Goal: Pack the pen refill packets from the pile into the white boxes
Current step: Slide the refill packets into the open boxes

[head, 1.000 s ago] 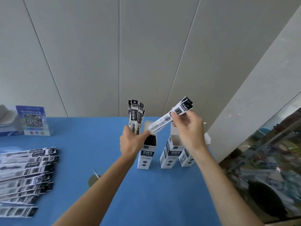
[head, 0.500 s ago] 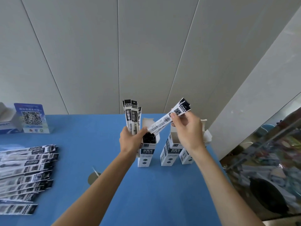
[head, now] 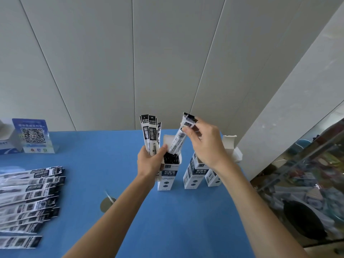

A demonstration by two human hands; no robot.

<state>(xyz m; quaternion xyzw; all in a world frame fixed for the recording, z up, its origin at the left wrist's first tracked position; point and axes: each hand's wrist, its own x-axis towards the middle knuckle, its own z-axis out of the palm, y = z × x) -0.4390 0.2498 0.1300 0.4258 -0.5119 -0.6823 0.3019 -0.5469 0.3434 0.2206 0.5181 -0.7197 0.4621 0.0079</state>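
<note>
My left hand (head: pixel 149 162) grips an upright bunch of black-and-white pen refill packets (head: pixel 150 134) beside the leftmost white box (head: pixel 167 174). That box stands open and is dark inside with packets. My right hand (head: pixel 203 144) pinches the top of a single refill packet (head: pixel 179 138), whose lower end dips into the box's mouth. Two more white boxes (head: pixel 193 173) (head: pixel 213 177) stand to the right, partly hidden by my right wrist. A pile of refill packets (head: pixel 28 200) lies on the blue table at the left.
A blue QR-code stand (head: pixel 33 135) and a white carton (head: pixel 5 140) sit at the table's far left. A grey round spot (head: pixel 106 204) marks the blue tabletop (head: pixel 93 164). A glass counter (head: pixel 307 192) lies to the right, past the table edge. A panelled wall rises behind.
My right hand has tipped the single packet from a slant to steeper and lowered its end into the leftmost box. The left hand's bunch stays beside the box.
</note>
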